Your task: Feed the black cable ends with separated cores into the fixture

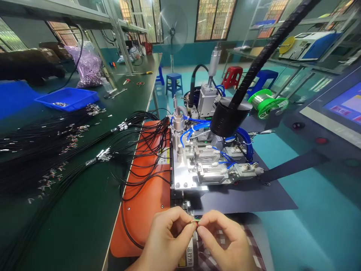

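Thin coloured wires point(196, 221), green and red among them, run between the fingertips of both hands at the bottom centre. My left hand point(169, 233) is closed in a pinch on one part of them. Close beside it, my right hand point(225, 241) pinches their other side. A black cable point(128, 229) curves over the orange cover point(138, 222) towards my left hand; its end is hidden behind the hand. Just beyond my fingers stands the metal machine point(194, 169) with silver clamps and blue air tubes. Several black cables reach its left edge.
Bundles of black cables point(93, 139) lie on the dark green table point(84, 226) at left, with a blue tray point(67, 98) behind. A black flexible duct point(231, 116) hangs over the machine. A green solder spool point(267, 103) and a control panel point(332, 124) are at right.
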The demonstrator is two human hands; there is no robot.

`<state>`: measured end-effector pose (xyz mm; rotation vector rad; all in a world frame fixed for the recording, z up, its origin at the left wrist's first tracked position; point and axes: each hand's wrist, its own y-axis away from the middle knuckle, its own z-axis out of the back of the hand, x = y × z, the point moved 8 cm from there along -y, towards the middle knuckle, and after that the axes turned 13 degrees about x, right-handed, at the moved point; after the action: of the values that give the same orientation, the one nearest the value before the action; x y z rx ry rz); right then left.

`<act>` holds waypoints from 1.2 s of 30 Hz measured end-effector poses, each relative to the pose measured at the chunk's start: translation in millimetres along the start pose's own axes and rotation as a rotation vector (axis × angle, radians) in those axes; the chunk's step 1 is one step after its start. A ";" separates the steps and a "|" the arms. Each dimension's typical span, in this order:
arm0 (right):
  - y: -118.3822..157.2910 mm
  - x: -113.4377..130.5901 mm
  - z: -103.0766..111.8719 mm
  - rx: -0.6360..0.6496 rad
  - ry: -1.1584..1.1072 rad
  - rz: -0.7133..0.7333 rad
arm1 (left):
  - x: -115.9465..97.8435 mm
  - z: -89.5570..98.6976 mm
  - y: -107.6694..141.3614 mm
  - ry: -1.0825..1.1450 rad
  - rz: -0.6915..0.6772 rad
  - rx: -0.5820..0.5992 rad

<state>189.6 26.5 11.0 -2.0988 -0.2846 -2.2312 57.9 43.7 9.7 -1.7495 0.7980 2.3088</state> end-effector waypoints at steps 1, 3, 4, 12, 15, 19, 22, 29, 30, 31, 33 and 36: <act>0.8 2.8 0.5 -0.019 0.046 0.037 | 0.5 0.1 -0.5 0.006 -0.001 -0.001; 1.4 5.2 0.9 -0.042 0.091 0.071 | 1.6 -0.4 -1.1 0.025 0.004 0.003; 1.0 5.0 0.7 -0.043 0.095 0.069 | 2.1 -0.6 -1.1 0.036 0.009 0.005; -3.2 -8.5 -6.7 0.040 -0.131 -0.104 | -3.8 -9.1 -1.8 0.427 0.036 0.201; -4.2 -9.1 -9.5 0.066 -0.142 -0.106 | 1.5 -14.6 -3.6 0.560 0.154 0.274; -5.5 -9.0 -12.7 0.133 -0.103 -0.097 | 5.0 -17.3 -6.0 0.698 0.176 0.245; -5.8 -7.3 -13.4 0.156 -0.061 -0.081 | 6.2 -16.5 -6.3 0.779 0.132 0.175; -9.5 -13.8 -16.9 0.061 -0.040 -0.045 | 10.2 -9.2 -4.6 0.716 0.037 0.091; -10.1 -15.3 -17.1 0.056 -0.060 -0.043 | 10.2 -8.5 -4.9 0.689 0.047 0.105; -10.8 -15.9 -16.8 0.054 -0.074 -0.036 | 10.0 -8.8 -5.4 0.667 0.067 0.133; -11.7 -15.6 -15.4 0.060 -0.091 -0.024 | 9.5 -9.8 -6.2 0.631 0.115 0.195; -12.4 -13.9 -12.1 0.067 -0.075 -0.019 | 11.0 -9.1 -8.0 0.635 0.157 0.229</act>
<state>176.5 35.4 -4.6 -2.1571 -0.3797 -2.1249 65.4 43.9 -4.8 -2.3963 1.2698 1.6329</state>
